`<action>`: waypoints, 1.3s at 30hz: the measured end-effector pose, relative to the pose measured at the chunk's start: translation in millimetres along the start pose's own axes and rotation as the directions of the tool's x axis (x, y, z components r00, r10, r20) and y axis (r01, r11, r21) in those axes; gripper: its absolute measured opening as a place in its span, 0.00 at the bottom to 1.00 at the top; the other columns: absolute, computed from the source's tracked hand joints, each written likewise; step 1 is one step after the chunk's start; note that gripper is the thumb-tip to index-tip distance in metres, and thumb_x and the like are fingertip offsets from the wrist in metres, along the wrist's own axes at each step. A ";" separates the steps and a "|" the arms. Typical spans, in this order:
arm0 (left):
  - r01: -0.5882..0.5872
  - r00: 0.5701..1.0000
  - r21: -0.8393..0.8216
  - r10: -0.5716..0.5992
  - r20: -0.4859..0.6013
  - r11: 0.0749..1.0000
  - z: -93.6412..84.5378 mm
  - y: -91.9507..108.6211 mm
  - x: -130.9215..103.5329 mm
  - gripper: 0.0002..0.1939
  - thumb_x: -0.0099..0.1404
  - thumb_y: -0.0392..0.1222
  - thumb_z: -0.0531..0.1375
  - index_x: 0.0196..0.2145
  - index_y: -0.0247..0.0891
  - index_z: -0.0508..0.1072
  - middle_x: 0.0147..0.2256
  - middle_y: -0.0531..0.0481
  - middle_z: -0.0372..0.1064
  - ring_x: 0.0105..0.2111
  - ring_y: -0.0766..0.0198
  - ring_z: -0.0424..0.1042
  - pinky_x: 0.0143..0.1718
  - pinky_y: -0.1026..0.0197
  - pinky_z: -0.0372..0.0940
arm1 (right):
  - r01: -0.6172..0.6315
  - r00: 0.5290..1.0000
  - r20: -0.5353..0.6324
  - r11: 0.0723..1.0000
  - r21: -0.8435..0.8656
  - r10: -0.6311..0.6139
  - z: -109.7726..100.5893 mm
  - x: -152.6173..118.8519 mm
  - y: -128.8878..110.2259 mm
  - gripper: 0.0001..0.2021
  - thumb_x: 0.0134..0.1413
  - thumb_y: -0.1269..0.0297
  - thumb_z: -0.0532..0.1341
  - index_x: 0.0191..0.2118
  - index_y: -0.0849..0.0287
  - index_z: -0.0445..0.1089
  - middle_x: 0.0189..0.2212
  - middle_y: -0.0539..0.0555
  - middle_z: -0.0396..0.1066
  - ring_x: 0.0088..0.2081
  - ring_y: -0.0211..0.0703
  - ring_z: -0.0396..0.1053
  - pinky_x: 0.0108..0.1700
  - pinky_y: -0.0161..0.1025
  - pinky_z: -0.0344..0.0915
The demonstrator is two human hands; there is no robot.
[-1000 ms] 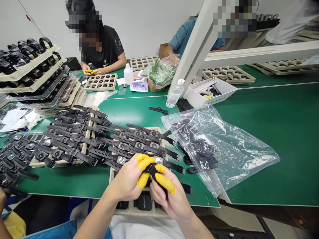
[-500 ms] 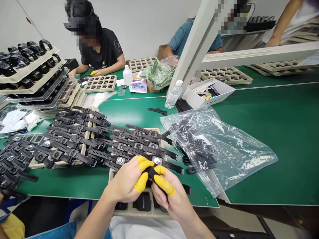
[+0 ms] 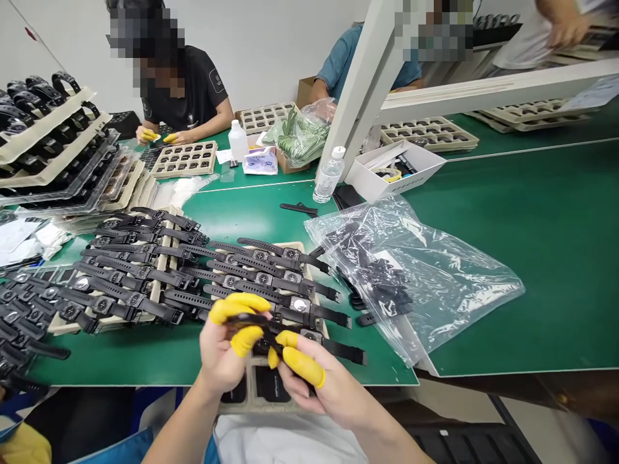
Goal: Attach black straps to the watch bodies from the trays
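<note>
Both hands wear yellow finger cots. My left hand (image 3: 223, 348) is closed on a dark, thin-edged piece that looks like a smartwatch (image 3: 247, 318), pinched between thumb and fingers. My right hand (image 3: 316, 377) is closed beside it on a black watch strap (image 3: 271, 335), which meets the watch between the two hands. Whether strap and watch are joined cannot be made out. Below my hands a beige tray (image 3: 261, 407) has black square pieces in its compartments. Just beyond, strapped smartwatches (image 3: 262, 279) lie face down in rows across the tray.
More watches (image 3: 116, 277) cover trays to the left, behind them a tall stack of trays (image 3: 53, 171). A clear plastic bag (image 3: 454, 283) with black straps lies right, near a water bottle (image 3: 329, 175) and white box (image 3: 394, 169). A co-worker (image 3: 186, 96) sits opposite.
My left hand has turned and moved slightly left, bringing the watch's edge into sight. My right hand has shifted a little left and down, still gripping the strap. The whole view has shifted slightly.
</note>
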State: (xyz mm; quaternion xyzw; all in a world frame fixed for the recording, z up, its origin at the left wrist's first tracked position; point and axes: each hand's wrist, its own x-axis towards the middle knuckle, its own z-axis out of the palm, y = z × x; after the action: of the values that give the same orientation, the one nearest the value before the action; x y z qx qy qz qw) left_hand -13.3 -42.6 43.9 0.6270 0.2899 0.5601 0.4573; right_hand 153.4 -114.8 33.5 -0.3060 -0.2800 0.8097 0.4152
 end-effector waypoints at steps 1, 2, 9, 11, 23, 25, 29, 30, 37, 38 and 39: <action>0.032 0.993 -0.059 -0.038 -0.114 0.998 0.2 1.9 1.5 0.09 0.73 0.46 0.65 0.45 0.42 0.70 0.44 0.46 0.78 0.35 0.61 0.80 0.35 0.60 0.75 | -0.034 0.999 0.018 0.999 -0.038 0.035 -0.1 -0.8 -1.8 0.25 0.63 0.37 0.64 0.38 0.58 0.66 0.19 0.39 0.55 0.16 0.27 0.44 0.18 0.31 0.39; 0.041 0.973 -0.104 -0.064 -0.223 0.994 0.0 3.5 3.8 0.10 0.72 0.47 0.65 0.45 0.42 0.68 0.44 0.48 0.79 0.31 0.63 0.79 0.32 0.60 0.75 | -0.061 0.997 0.031 0.995 -0.078 0.064 -1.2 -1.9 -3.1 0.25 0.63 0.37 0.64 0.38 0.58 0.67 0.18 0.39 0.54 0.16 0.28 0.44 0.18 0.31 0.40; 0.274 0.938 -0.108 -0.290 -0.188 0.956 -1.0 2.2 11.1 0.12 0.74 0.46 0.64 0.50 0.41 0.68 0.47 0.45 0.81 0.24 0.66 0.78 0.27 0.62 0.76 | 0.020 0.994 -0.105 0.987 -0.157 -0.037 -12.4 -11.8 -5.5 0.23 0.61 0.41 0.67 0.41 0.56 0.64 0.20 0.40 0.64 0.14 0.28 0.52 0.19 0.30 0.45; 0.340 0.932 0.060 -0.345 0.109 0.938 -0.4 -0.6 6.4 0.13 0.76 0.43 0.59 0.56 0.41 0.71 0.49 0.42 0.81 0.30 0.63 0.81 0.33 0.60 0.78 | 0.085 0.986 -0.131 0.987 -0.139 -0.103 -10.5 -9.9 -6.7 0.23 0.62 0.41 0.66 0.40 0.56 0.63 0.22 0.42 0.67 0.15 0.28 0.56 0.20 0.30 0.49; -0.373 0.756 0.371 0.046 0.653 0.850 -20.8 -23.0 12.7 0.32 0.71 0.28 0.55 0.69 0.48 0.64 0.63 0.48 0.68 0.62 0.59 0.69 0.64 0.61 0.64 | 0.138 0.984 -0.115 0.990 0.017 -0.135 -8.7 7.7 -11.7 0.25 0.50 0.43 0.74 0.34 0.56 0.63 0.17 0.39 0.66 0.15 0.28 0.55 0.17 0.31 0.50; -0.374 0.770 0.367 0.065 0.634 0.852 -20.3 -24.3 13.5 0.33 0.70 0.28 0.56 0.70 0.48 0.63 0.63 0.49 0.68 0.62 0.60 0.69 0.64 0.63 0.63 | 0.172 0.977 -0.139 0.984 0.052 -0.163 -10.2 8.3 -11.3 0.25 0.50 0.45 0.75 0.34 0.56 0.63 0.16 0.38 0.66 0.14 0.28 0.55 0.16 0.31 0.50; -0.381 0.782 0.350 0.097 0.616 0.856 -17.2 -21.9 11.9 0.34 0.70 0.27 0.56 0.70 0.47 0.63 0.61 0.48 0.68 0.61 0.61 0.68 0.64 0.65 0.61 | 0.188 0.980 -0.098 0.972 0.143 -0.175 -8.2 11.0 -9.5 0.25 0.48 0.47 0.76 0.34 0.55 0.62 0.15 0.38 0.65 0.13 0.29 0.53 0.15 0.31 0.49; -0.385 0.781 0.349 0.099 0.617 0.854 -16.3 -20.6 11.6 0.33 0.70 0.27 0.56 0.70 0.47 0.63 0.61 0.48 0.67 0.61 0.61 0.68 0.64 0.64 0.61 | 0.192 0.980 -0.091 0.967 0.171 -0.178 -7.5 11.6 -8.9 0.24 0.49 0.47 0.75 0.35 0.55 0.62 0.15 0.38 0.65 0.13 0.29 0.53 0.15 0.30 0.48; -0.339 0.785 0.398 0.023 0.620 0.853 -4.6 -2.0 6.2 0.24 0.77 0.35 0.48 0.67 0.40 0.64 0.59 0.40 0.66 0.60 0.56 0.68 0.60 0.57 0.68 | 0.225 0.967 -0.163 0.958 0.176 -0.197 -2.9 7.4 -3.1 0.20 0.56 0.47 0.69 0.39 0.56 0.64 0.14 0.37 0.61 0.13 0.29 0.47 0.14 0.30 0.44; -0.368 0.783 0.419 0.034 0.621 0.830 -2.7 -0.5 5.6 0.24 0.77 0.35 0.49 0.67 0.39 0.64 0.58 0.39 0.67 0.58 0.56 0.69 0.58 0.56 0.69 | 0.211 0.968 -0.175 0.962 0.174 -0.180 -3.0 6.3 -2.9 0.20 0.56 0.47 0.69 0.40 0.56 0.64 0.13 0.37 0.60 0.13 0.29 0.46 0.15 0.30 0.43; -0.394 0.778 0.442 0.037 0.627 0.806 -1.3 0.4 5.4 0.23 0.76 0.35 0.51 0.66 0.38 0.64 0.56 0.38 0.67 0.56 0.56 0.70 0.57 0.56 0.70 | 0.194 0.969 -0.188 0.965 0.174 -0.161 -3.3 5.4 -3.2 0.21 0.57 0.46 0.69 0.41 0.56 0.64 0.14 0.36 0.58 0.13 0.29 0.44 0.15 0.29 0.42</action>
State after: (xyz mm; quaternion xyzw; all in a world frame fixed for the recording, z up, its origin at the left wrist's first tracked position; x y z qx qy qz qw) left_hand -13.5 -37.7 46.6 0.9034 0.2040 0.2796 0.2532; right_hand 154.9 -108.0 32.2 -0.3069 -0.1905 0.7627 0.5364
